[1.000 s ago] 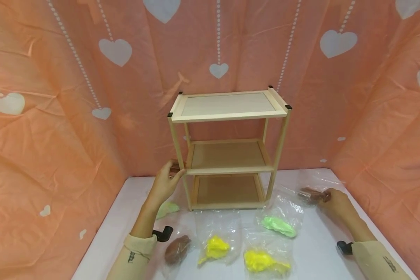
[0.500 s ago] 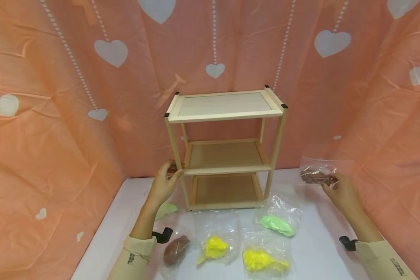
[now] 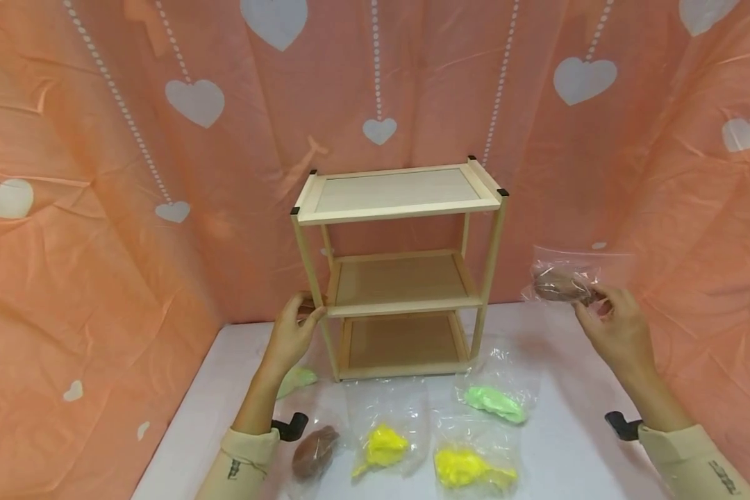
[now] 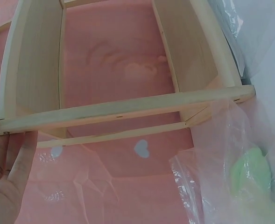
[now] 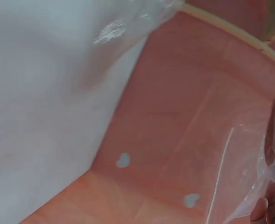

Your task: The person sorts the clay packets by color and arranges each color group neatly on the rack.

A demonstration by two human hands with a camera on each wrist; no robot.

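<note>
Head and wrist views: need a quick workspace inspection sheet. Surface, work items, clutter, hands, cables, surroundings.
Surface: white table.
Work items: three-tier wooden shelf, standing upright; clear bag with a brown lump, held up off the table.
Clutter: more clear bags near the shelf's front, holding two yellow lumps, two green lumps and another brown lump.
Left hand: grips the shelf's left front post at middle-tier height.
Right hand: pinches the held-up bag.
Cables: nothing seen.
Surroundings: creased orange-pink backdrop with pale hearts, behind and at both sides.
</note>
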